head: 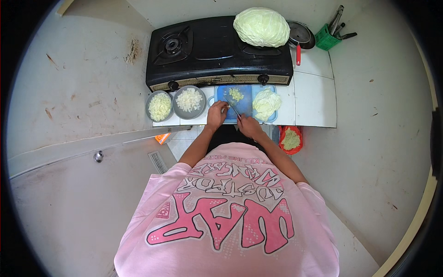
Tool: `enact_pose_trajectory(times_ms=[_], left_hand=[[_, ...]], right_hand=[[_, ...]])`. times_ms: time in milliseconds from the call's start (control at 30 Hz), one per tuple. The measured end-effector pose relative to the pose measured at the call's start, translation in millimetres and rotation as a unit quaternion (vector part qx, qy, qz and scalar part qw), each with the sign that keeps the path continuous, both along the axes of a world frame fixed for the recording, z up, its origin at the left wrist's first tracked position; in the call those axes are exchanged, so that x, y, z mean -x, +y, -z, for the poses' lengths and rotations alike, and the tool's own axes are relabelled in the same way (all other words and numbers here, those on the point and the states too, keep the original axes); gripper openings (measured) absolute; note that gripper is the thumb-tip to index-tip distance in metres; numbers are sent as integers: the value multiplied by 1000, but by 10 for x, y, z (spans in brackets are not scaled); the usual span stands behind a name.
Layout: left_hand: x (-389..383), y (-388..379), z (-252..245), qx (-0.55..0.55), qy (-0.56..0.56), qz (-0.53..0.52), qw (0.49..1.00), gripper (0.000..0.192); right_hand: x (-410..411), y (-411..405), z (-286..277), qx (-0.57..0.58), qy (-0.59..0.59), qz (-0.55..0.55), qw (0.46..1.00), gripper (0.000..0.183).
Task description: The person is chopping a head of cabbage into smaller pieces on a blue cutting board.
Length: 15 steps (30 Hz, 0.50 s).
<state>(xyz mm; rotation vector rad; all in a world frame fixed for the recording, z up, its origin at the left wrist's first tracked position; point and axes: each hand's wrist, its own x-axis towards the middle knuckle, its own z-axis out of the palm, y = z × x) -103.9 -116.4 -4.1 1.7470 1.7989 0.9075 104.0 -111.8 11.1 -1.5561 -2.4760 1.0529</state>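
Note:
My right hand (249, 126) grips a kitchen knife (232, 105), its blade slanting up and left over a blue cutting board (244, 109). At the board's left part, my left hand (217, 113) has its fingers bent around a small pale piece (227, 107), mostly hidden, beside the blade. Finely chopped pale green bits (236, 94) lie on the board above the knife. On the board's right side sits a piece of cabbage (266, 104). Two grey bowls stand left of the board: one with shredded cabbage (160, 106), the other with chopped white pieces (189, 99).
A black two-burner gas stove (214, 48) fills the counter's back, with a whole cabbage (262, 27) on its right burner. Right of it are a pan with a red handle (298, 55) and a green utensil basket (325, 38). A red bag (290, 140) of pale green scraps is below the counter edge.

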Motion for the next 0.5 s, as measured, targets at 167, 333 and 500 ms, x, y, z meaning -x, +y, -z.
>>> enact_pose_trajectory(times_ms=[167,333,500], left_hand=[[-12,5,-34,0,-27,0,1000,11],[3,24,26,-6,-6,8,1000,11],[6,14,40,5,-11,0,1000,11]], right_hand=[[10,-28,-25,10,-3,-5,1000,40],[185,103,189,-20,26,7,999,41],[133,77,186,-28,20,-1,999,40]])
